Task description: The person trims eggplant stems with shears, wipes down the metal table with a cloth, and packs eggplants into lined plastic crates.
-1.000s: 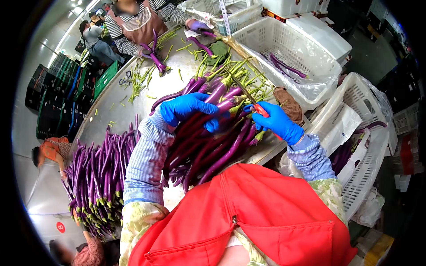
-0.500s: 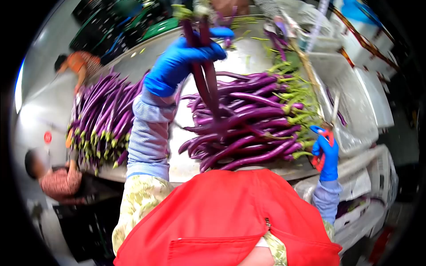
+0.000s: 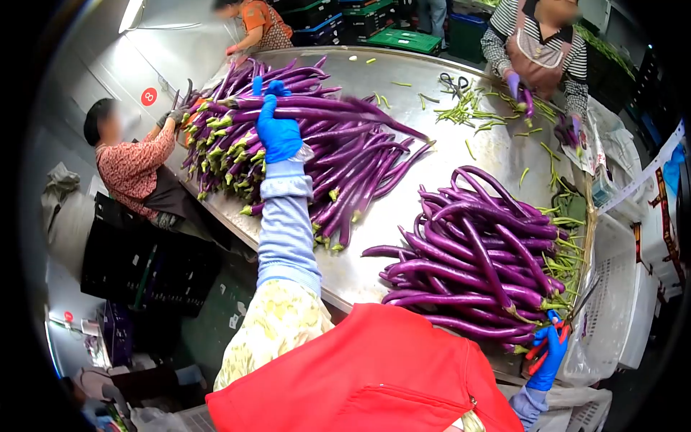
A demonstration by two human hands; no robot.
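Blue-gloved, my left hand point(image 3: 278, 133) reaches over the left pile of long purple eggplants point(image 3: 353, 162), its fingers around a few eggplants point(image 3: 309, 113) lying across the top. At the lower right, my right hand point(image 3: 551, 353), also blue-gloved, is closed on red-handled scissors point(image 3: 538, 356), whose blades point up and right. Beside it lies the right pile of eggplants point(image 3: 461, 266), with green stems toward the table's right edge.
The metal table point(image 3: 403, 79) holds cut green stems point(image 3: 468, 108). A co-worker in a striped top point(image 3: 540, 54) holds eggplants at the far right; another in a patterned top point(image 3: 137, 169) stands left, a third in orange point(image 3: 265, 25) behind. White crates point(image 3: 612, 288) stand right.
The view has swung left. My left hand has carried its eggplants from the right pile over to the left pile. My right hand, still holding the scissors, has stayed by the right pile's stem end.
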